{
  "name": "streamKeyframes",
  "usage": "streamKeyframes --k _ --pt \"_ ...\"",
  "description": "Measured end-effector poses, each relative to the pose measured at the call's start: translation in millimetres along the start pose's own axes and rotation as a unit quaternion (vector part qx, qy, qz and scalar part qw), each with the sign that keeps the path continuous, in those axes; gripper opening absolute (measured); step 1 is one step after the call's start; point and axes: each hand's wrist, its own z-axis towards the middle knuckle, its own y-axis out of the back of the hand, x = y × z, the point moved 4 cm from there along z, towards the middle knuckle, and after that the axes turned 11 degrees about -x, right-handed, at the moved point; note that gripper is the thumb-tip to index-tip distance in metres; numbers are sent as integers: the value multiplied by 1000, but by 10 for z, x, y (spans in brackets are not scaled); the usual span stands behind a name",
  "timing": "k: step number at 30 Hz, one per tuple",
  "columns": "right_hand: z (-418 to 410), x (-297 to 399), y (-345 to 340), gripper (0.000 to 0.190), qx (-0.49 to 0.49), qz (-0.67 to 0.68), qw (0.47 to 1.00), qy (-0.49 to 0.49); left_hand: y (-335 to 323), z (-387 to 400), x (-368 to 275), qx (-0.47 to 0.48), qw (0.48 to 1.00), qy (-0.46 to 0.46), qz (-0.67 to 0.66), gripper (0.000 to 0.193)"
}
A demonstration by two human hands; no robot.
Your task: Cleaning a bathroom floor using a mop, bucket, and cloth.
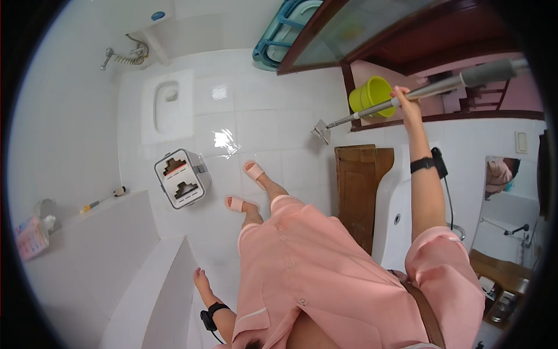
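My right hand [406,101] grips the metal pole [429,88] of a flat mop, which slants across the doorway side. Its grey foam handle [488,73] extends past my hand to the right. At the pole's lower end, the tilted mop head [321,132] is at or just above the floor tiles; contact cannot be made out. My left hand [201,279] hangs empty at my side, fingers loosely bent. Ahead of it on the floor stands a white and grey flat-mop bucket [201,181] with two stepped slots in its top.
A squat toilet [168,104] is set in the wet tiled floor [257,126]. By the door frame stands a yellow-green bucket [370,98]. A wooden cabinet panel [355,192] and white basin [394,200] are at right. Blue-green tubs [283,39] lean behind the door. A brush [102,202] lies on the left ledge.
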Motion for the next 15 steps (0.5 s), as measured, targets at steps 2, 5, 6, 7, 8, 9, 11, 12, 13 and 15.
streamKeyframes --k 2,5,6,7,8,9,11,12,13,15 --pt "-43 -197 159 26 -16 -11 1000 -17 -59 -94 -532 3 1000 -26 -5 34" --pt "31 -546 263 23 27 -4 1000 -11 -145 -118 -915 30 999 -17 41 32" --pt "94 -608 261 23 21 8 1000 -17 -177 9 -806 42 998 -22 29 33" --pt "146 -669 330 23 8 19 1000 -20 -236 54 -872 60 998 -32 16 33" --pt "241 -754 424 22 -11 20 1000 -16 -260 113 -933 60 997 -38 19 33" --pt "339 -871 516 22 -17 18 999 -20 -320 129 -1113 73 996 -41 36 34" --pt "518 -1090 692 18 -77 104 989 -65 -378 128 -1375 84 994 -48 58 34" --pt "593 -1154 756 16 -96 134 983 -74 -387 145 -1445 90 993 -43 64 35" --pt "678 -1244 799 16 -100 136 983 -79 -395 153 -1527 95 992 -37 69 35" --pt "845 -1431 874 15 -158 213 960 -89 -311 213 -1548 97 992 -44 67 35"
